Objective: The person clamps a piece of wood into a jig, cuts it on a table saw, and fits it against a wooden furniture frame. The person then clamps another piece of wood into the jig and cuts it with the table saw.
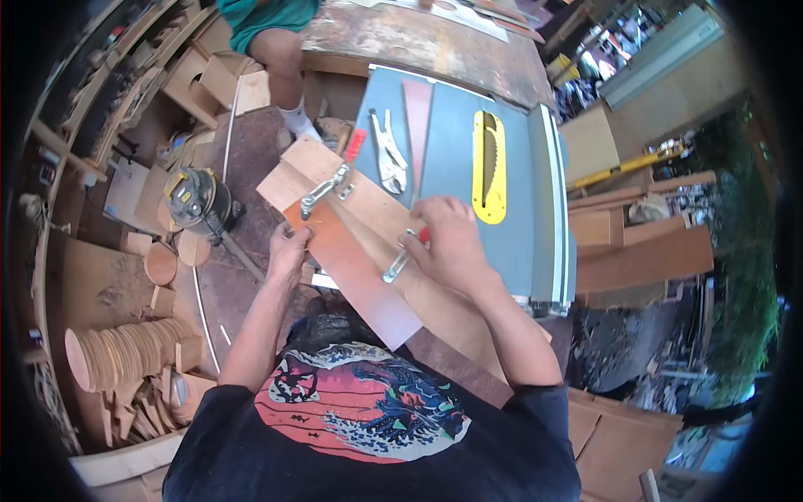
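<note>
My left hand [290, 248] pinches the left edge of a reddish-brown flat board [355, 263], near its upper end. The board lies along a wooden jig [372, 209] with two toggle clamps. My right hand [452, 244] is closed round the red handle of the nearer toggle clamp [396, 268]; my fingers hide part of it. Farther up, the other toggle clamp [326, 191] has its red handle raised, its tip over the board's upper end. Locking pliers [388, 155] and a narrow tapered wood strip [416, 125] lie on the grey saw table [452, 159] beyond the jig.
A saw blade shows in the yellow throat plate [490, 167], right of my right hand. The rip fence [549, 201] runs along the table's right side. A person's leg [288, 75] is behind the jig. A shop vacuum [198, 199] and stacked wooden discs [125, 351] stand at left.
</note>
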The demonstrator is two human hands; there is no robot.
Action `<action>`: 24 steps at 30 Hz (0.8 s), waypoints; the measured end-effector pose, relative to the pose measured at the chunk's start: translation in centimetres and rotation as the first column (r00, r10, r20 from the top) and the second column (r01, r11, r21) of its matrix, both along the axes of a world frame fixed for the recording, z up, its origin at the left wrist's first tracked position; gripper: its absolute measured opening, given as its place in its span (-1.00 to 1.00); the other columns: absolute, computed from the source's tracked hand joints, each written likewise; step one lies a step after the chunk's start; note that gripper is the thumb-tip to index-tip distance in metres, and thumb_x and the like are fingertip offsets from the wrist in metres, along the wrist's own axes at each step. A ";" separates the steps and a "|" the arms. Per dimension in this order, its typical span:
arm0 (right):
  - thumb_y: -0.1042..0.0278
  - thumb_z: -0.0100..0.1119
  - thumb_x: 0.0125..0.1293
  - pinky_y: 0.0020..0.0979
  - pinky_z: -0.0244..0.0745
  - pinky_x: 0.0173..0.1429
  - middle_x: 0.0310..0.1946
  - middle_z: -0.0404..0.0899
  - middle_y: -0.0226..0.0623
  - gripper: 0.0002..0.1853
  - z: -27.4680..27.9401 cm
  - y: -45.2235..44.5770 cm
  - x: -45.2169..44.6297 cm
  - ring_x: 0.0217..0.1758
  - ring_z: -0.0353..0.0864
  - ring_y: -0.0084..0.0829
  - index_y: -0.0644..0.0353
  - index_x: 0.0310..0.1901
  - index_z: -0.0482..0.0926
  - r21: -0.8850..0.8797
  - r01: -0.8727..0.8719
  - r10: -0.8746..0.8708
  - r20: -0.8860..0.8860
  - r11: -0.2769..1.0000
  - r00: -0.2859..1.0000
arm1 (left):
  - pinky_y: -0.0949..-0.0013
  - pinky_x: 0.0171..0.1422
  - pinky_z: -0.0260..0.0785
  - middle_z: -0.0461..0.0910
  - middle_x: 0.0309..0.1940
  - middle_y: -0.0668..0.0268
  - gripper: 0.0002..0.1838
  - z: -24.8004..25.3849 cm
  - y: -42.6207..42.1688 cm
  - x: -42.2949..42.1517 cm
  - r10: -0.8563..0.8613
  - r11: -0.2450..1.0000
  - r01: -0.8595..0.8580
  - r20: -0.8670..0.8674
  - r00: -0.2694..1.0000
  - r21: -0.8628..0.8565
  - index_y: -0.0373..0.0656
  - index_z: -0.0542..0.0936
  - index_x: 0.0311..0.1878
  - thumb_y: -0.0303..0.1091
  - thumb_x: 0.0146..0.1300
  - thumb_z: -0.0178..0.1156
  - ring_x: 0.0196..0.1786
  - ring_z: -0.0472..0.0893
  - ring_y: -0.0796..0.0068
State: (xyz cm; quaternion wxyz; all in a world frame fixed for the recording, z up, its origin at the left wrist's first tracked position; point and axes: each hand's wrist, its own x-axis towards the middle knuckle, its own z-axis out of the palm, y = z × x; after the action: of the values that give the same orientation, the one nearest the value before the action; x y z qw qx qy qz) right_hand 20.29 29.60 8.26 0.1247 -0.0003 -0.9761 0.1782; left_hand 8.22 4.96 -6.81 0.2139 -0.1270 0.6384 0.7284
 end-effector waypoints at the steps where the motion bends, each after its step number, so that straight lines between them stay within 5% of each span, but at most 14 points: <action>1: 0.31 0.35 0.19 0.02 0.34 0.35 -0.04 0.59 0.02 -0.52 0.6 -0.7 -0.7 0.06 0.61 -0.02 0.32 0.10 0.49 -0.023 0.023 -0.022 0.050 0.999 0.999 | 0.23 -0.03 0.62 0.58 -0.08 0.15 -0.52 -1.1 -0.3 -0.2 -0.021 1.000 0.021 -0.001 1.000 0.003 -0.41 0.41 0.22 -0.44 0.27 0.24 -0.13 0.66 0.36; 5: 0.05 0.42 0.22 -0.08 0.52 0.24 0.16 0.55 0.25 -0.21 -0.2 -2.4 -8.1 0.19 0.60 0.13 0.49 0.29 0.36 -0.381 0.113 -0.128 -0.013 0.918 0.992 | 0.32 -0.06 0.59 0.59 -0.17 0.22 -0.63 -1.6 -0.9 -0.3 -0.033 0.998 0.033 0.015 0.999 0.057 -0.36 0.49 0.11 -0.44 0.27 0.26 -0.17 0.65 0.43; 9: 0.16 0.41 0.26 -0.25 0.58 0.18 0.16 0.60 0.17 -0.19 -1.9 -2.5 -14.6 0.13 0.69 -0.23 0.50 0.39 0.29 -0.431 0.230 -0.158 0.195 0.873 0.968 | 0.47 -0.19 0.47 0.58 -0.29 0.33 -0.76 0.0 -0.8 0.2 -0.015 0.995 0.015 0.002 1.000 0.097 -0.28 0.56 -0.05 -0.44 0.24 0.31 -0.28 0.58 0.59; 12: 0.27 0.38 0.29 -0.30 0.60 0.16 0.01 0.70 0.09 -0.34 -3.0 -2.5 -15.8 0.05 0.73 -0.25 0.52 0.30 0.40 -0.333 0.197 -0.137 0.195 0.922 0.971 | 0.48 -0.24 0.42 0.57 -0.33 0.38 -0.69 -1.2 -1.0 0.2 0.002 0.992 -0.001 -0.008 1.000 0.123 -0.30 0.58 0.01 -0.45 0.22 0.35 -0.33 0.56 0.62; 13: 0.39 0.36 0.29 -0.33 0.63 0.09 -0.11 0.75 -0.01 -0.56 -3.4 -2.6 -15.8 -0.05 0.77 -0.28 0.45 0.13 0.54 -0.424 0.193 -0.147 0.139 0.885 0.979 | 0.49 -0.28 0.38 0.55 -0.37 0.40 -0.68 -1.2 -0.7 0.2 0.023 0.992 -0.020 -0.021 1.000 0.122 -0.31 0.59 0.01 -0.47 0.20 0.36 -0.36 0.52 0.64; 17: 0.43 0.42 0.25 -0.32 0.67 -0.03 -0.27 0.76 -0.15 -0.76 -2.5 -5.3 -14.7 -0.21 0.80 -0.26 0.28 -0.12 0.59 -0.238 0.002 -0.012 -0.041 0.971 0.999 | 0.49 -0.32 0.33 0.53 -0.42 0.44 -0.68 -2.4 -0.7 0.1 0.044 0.979 -0.040 -0.016 0.999 0.200 -0.33 0.62 -0.02 -0.49 0.16 0.38 -0.38 0.48 0.67; 24: 0.35 0.46 0.21 -0.19 0.60 -0.20 -0.35 0.72 -0.10 -0.72 -1.0 -5.7 -14.0 -0.31 0.73 -0.08 0.24 -0.12 0.60 -0.073 -0.132 0.133 0.003 0.989 0.991 | 0.47 -0.27 0.40 0.63 -0.31 0.37 -0.68 -1.0 -1.3 0.0 -0.056 0.996 0.062 -0.090 0.994 0.071 -0.36 0.65 0.00 -0.45 0.18 0.35 -0.33 0.54 0.66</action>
State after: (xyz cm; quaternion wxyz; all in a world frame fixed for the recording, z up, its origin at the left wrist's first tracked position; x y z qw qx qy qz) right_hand 6.33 23.86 7.29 0.1085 0.0593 -0.9673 0.2215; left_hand 8.17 3.71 -7.77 0.2115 -0.0677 0.6235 0.7496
